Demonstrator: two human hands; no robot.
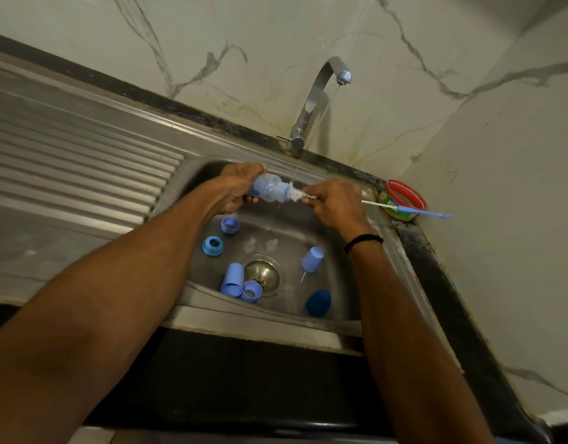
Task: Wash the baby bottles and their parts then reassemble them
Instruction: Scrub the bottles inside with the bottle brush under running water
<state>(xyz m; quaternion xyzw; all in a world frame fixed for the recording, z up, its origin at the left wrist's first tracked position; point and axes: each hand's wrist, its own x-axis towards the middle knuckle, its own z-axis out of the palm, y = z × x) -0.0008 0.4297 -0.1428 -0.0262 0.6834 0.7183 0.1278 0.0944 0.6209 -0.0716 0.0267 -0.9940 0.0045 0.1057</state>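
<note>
Over sink (346,302), left hand (234,187) gripping bottle (269,189), right hand (335,201) gripping brush (404,210)

No legible text, tub (418,198) label unreadable

Light was dim, greenish. Glare sat on tap (310,104) & sink (263,326) front rim; below was dark. Pic edges bent, fisheye.
</note>
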